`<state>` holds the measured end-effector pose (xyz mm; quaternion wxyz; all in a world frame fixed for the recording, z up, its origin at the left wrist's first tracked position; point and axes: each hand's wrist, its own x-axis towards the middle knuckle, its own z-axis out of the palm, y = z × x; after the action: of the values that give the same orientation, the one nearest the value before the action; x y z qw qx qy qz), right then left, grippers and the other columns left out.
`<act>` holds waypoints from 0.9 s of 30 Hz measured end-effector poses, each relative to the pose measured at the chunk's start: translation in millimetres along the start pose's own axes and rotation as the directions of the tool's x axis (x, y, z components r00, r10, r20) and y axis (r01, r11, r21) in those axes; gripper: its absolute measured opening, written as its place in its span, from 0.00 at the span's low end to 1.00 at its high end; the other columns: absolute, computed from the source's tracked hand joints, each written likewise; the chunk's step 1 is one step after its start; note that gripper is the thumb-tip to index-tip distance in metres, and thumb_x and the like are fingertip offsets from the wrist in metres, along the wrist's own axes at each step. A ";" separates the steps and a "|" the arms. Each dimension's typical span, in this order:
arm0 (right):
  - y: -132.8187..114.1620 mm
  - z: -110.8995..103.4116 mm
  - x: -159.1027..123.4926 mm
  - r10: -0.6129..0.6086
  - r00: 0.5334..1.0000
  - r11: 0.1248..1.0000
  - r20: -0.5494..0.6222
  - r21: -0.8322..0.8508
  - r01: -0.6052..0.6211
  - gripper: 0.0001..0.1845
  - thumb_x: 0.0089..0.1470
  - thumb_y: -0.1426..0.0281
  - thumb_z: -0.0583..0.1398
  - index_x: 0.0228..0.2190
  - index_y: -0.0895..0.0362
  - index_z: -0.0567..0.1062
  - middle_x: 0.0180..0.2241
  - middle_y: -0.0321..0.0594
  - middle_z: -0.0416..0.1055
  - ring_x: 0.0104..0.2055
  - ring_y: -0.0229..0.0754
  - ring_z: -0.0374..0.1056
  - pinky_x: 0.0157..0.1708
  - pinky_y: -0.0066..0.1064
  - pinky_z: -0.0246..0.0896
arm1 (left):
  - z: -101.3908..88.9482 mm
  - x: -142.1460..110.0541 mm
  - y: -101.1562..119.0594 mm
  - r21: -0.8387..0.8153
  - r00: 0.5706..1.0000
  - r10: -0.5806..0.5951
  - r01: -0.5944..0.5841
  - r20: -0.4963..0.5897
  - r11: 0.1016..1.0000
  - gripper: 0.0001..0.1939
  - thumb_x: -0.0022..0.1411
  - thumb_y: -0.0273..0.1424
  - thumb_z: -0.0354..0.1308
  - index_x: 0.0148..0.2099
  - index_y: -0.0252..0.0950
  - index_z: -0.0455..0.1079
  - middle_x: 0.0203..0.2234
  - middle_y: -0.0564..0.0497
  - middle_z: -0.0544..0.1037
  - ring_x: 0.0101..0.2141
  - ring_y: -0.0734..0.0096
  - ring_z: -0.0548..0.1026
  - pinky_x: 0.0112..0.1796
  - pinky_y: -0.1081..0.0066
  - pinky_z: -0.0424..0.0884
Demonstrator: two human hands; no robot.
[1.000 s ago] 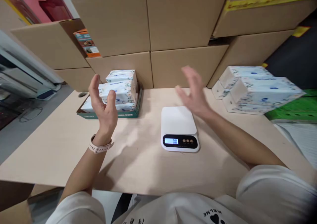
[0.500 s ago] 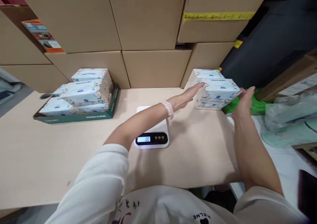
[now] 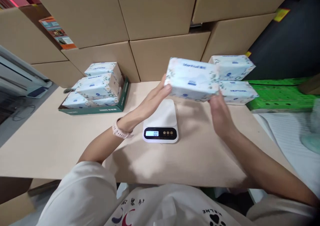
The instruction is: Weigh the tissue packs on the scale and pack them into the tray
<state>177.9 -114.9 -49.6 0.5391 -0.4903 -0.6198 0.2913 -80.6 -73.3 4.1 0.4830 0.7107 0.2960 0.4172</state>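
Note:
Between my two hands, a white and pale blue tissue pack (image 3: 192,77) with a floral print hangs in the air, above and behind the scale. My left hand (image 3: 156,97), a pink band on its wrist, presses the pack's left end. At the right end, my right hand (image 3: 220,114) grips the lower corner. Below stands a white digital scale (image 3: 161,114) with a lit display reading 0.0 and a bare platform. More tissue packs (image 3: 237,91) are stacked to the right, partly covered by the held one.
A low green tray (image 3: 100,111) at the left holds several tissue packs (image 3: 98,86) piled up. Cardboard boxes (image 3: 170,54) form a wall behind the table (image 3: 190,162). Green packaging (image 3: 282,94) and white sheeting (image 3: 282,129) lie past the right edge.
My hands have closed on a tissue pack from the right stack, lifted it and carried it left toward the scale. The camera view has shifted slightly.

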 end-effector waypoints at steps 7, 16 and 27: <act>-6.9 72.2 -15.0 0.117 0.935 0.964 0.336 0.189 -0.189 0.47 0.66 0.36 0.56 0.77 0.41 0.57 0.75 0.38 0.66 0.80 0.58 0.59 0.81 0.65 0.48 | -30.9 -89.9 -14.8 0.046 0.977 -0.173 0.180 -0.124 0.983 0.38 0.76 0.58 0.54 0.79 0.48 0.64 0.76 0.50 0.69 0.82 0.49 0.46 0.81 0.47 0.39; 16.8 67.6 -38.7 0.226 0.922 0.967 0.313 0.043 -0.251 0.44 0.66 0.37 0.56 0.76 0.37 0.59 0.78 0.37 0.60 0.82 0.58 0.54 0.81 0.66 0.47 | -35.2 -107.0 -54.0 -0.069 0.954 -0.269 0.262 -0.130 0.963 0.38 0.73 0.57 0.58 0.77 0.47 0.67 0.80 0.50 0.60 0.82 0.47 0.46 0.81 0.46 0.39; 77.3 50.5 -31.4 0.361 0.899 0.927 -0.248 0.200 -0.317 0.28 0.67 0.45 0.59 0.52 0.54 0.80 0.46 0.46 0.83 0.44 0.47 0.79 0.60 0.55 0.74 | -79.1 -131.5 -94.4 -0.565 0.502 -0.606 0.254 -0.617 0.785 0.14 0.64 0.37 0.62 0.48 0.34 0.76 0.46 0.40 0.85 0.47 0.60 0.85 0.64 0.54 0.76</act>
<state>150.5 -108.3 -143.0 0.5984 -0.5838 -0.4177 0.3558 -214.4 -113.0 -109.7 0.5323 0.2448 0.5519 0.5934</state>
